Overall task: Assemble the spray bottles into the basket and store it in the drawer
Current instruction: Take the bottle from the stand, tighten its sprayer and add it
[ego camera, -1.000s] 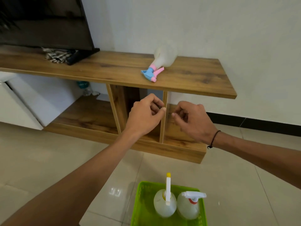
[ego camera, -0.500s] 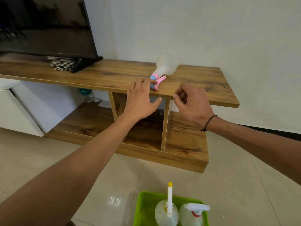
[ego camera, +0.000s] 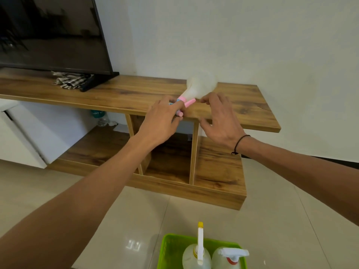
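Both my hands are at the spray bottle on the wooden counter.

The spray bottle [ego camera: 201,86] lies on its side on the counter [ego camera: 124,94], its round pale body toward the wall, its pink and blue trigger head toward the front edge. My left hand [ego camera: 161,121] sits over that head, the grip curled around the pink trigger and nozzle. My right hand [ego camera: 219,117] is just beside the bottle's neck, its grip spread wide, fingertips touching or nearly touching the body; I cannot tell which. Well in front of the bottle, down on the floor, the green basket [ego camera: 169,249] holds two more spray bottles [ego camera: 196,255] standing upright side by side.
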The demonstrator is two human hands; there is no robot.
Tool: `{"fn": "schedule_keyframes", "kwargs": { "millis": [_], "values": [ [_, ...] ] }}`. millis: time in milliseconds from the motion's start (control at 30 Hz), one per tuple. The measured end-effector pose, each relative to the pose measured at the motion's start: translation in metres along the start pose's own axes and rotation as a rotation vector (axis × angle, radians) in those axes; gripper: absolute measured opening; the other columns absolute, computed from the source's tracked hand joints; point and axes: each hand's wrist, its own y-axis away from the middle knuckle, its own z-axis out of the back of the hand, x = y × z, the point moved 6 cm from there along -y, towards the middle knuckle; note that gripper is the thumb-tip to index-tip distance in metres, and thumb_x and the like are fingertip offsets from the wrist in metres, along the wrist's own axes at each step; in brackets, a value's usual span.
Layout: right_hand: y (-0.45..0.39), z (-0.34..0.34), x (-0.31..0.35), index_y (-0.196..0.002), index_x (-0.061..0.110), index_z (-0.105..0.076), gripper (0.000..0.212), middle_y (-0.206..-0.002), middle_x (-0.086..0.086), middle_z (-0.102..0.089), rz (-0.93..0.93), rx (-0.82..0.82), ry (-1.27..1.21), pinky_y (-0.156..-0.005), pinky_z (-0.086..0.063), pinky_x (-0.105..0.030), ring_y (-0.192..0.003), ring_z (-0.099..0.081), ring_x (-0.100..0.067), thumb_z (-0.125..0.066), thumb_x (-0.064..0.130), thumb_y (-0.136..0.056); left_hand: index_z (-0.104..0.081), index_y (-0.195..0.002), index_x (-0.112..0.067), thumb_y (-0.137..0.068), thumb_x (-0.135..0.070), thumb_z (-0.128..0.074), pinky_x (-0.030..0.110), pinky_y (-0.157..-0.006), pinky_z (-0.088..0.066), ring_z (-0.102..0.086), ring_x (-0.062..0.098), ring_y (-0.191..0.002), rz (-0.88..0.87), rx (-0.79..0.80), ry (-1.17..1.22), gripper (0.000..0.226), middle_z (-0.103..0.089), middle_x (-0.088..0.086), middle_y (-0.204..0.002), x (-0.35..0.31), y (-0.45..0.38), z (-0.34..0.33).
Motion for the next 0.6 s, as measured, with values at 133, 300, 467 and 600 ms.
{"fn": "schedule_keyframes", "kwargs": {
  "millis": [133, 300, 467, 600],
  "values": [
    [0.003, 0.007, 0.008, -0.146, 0.015, -0.045, 0.069, -0.143, -0.012, -0.047, 0.081, -0.041, 0.073, -0.109, -0.046, -0.045, -0.131, -0.044, -0.031, -0.073, 0.027, -0.084, -0.066, -0.112, -0.010, -0.103, -0.006, -0.063, 0.012, -0.083, -0.041, -0.060, 0.017, -0.102, -0.199, -0.147, 0.096, 0.011, -0.063, 0.010, -0.122, -0.009, 0.028, 0.030],
    [0.003, 0.021, 0.026, -0.150, 0.026, -0.043, 0.080, -0.155, -0.009, -0.043, 0.206, -0.141, 0.390, -0.113, -0.029, -0.056, -0.145, -0.036, -0.032, -0.077, 0.044, -0.080, -0.065, -0.116, -0.004, -0.102, -0.006, -0.064, 0.024, -0.076, -0.051, -0.064, 0.016, -0.100, -0.273, -0.240, 0.193, 0.014, -0.069, 0.008, -0.114, -0.013, 0.043, 0.058],
    [0.019, 0.030, 0.022, -0.141, 0.021, -0.050, 0.076, -0.143, -0.011, -0.056, 0.196, -0.124, 0.376, -0.096, -0.049, -0.061, -0.130, -0.051, -0.038, -0.076, 0.058, -0.080, -0.052, -0.118, -0.011, -0.107, -0.007, -0.050, 0.015, -0.081, -0.053, -0.056, -0.004, -0.105, -0.186, -0.343, 0.534, 0.012, -0.051, -0.019, -0.113, -0.002, 0.057, 0.072],
    [0.073, 0.009, 0.018, -0.146, 0.023, -0.044, 0.090, -0.147, -0.005, -0.048, 0.216, 0.007, 0.173, -0.071, -0.062, -0.047, -0.129, -0.049, -0.030, -0.068, 0.075, -0.076, -0.043, -0.121, -0.022, -0.113, -0.012, -0.043, 0.029, -0.079, -0.057, -0.063, 0.012, -0.100, 0.029, -0.347, 0.760, 0.012, -0.059, -0.004, -0.111, 0.014, 0.086, 0.046]
  ]
}}
